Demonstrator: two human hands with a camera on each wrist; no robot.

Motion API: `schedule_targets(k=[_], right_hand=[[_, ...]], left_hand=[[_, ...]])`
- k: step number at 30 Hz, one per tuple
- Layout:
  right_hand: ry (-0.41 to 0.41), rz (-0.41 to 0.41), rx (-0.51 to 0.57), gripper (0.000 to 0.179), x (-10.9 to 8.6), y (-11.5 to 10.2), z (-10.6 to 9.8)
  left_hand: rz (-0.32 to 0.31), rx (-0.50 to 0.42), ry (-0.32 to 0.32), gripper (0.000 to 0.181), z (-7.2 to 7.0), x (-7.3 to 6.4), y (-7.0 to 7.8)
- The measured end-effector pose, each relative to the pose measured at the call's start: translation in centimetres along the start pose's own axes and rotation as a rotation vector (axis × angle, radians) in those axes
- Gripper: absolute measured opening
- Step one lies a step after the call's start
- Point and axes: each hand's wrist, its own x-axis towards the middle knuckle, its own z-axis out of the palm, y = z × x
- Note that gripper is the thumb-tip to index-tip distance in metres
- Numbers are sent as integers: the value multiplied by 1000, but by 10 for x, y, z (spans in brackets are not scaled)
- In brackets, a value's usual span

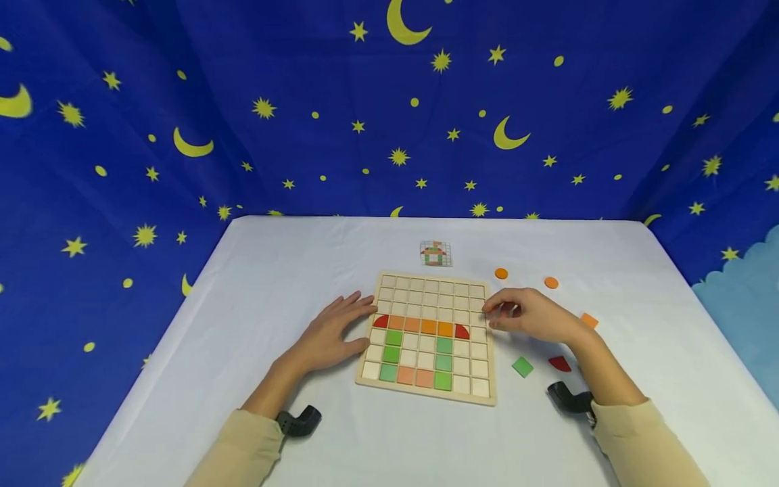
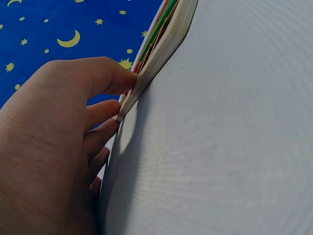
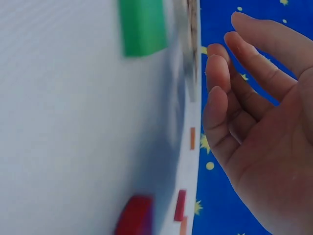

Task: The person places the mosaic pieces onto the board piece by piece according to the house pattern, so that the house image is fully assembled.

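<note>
A square wooden grid board [image 1: 426, 400] lies on the white table, its upper rows without coloured pieces. One row has a red quarter-circle [image 1: 462, 332] at each end of several orange squares [image 1: 429, 327]. Below it, green squares [image 1: 392, 354] form two columns, joined at the bottom by two salmon squares [image 1: 415, 377]. My left hand [image 1: 328, 335] rests with spread fingers against the board's left edge; its thumb [image 2: 115, 78] touches the rim in the left wrist view. Over the right edge hovers my right hand [image 1: 529, 314], its fingers loosely bent and nothing between them [image 3: 264, 103].
A small pattern card [image 1: 435, 253] lies behind the board. To the right are an orange disc [image 1: 501, 273], a salmon disc [image 1: 550, 283], an orange square [image 1: 588, 320], a green square [image 1: 522, 366] and a red quarter-circle [image 1: 560, 364]. Blue star-patterned cloth [image 1: 341, 149] borders the table.
</note>
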Motion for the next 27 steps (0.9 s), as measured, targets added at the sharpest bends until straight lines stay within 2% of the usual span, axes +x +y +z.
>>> schedule_targets(k=[4,12,19,24,27], right_hand=[[-8,34,-17,25,-9,7,0],[-78,109,12,31,-25,15,-1],[-129,82,23,39,-40,19,-1],[-123,63,42,41,-42,22,-1],[-109,63,67,36,-40,24,-1]], left_hand=[[11,0,-2,58,1,2,0],[4,12,-4,58,0,2,0],[-2,13,-13,59,0,2,0],[5,7,-6,59,-2,2,0],[0,8,-9,59,-2,2,0]])
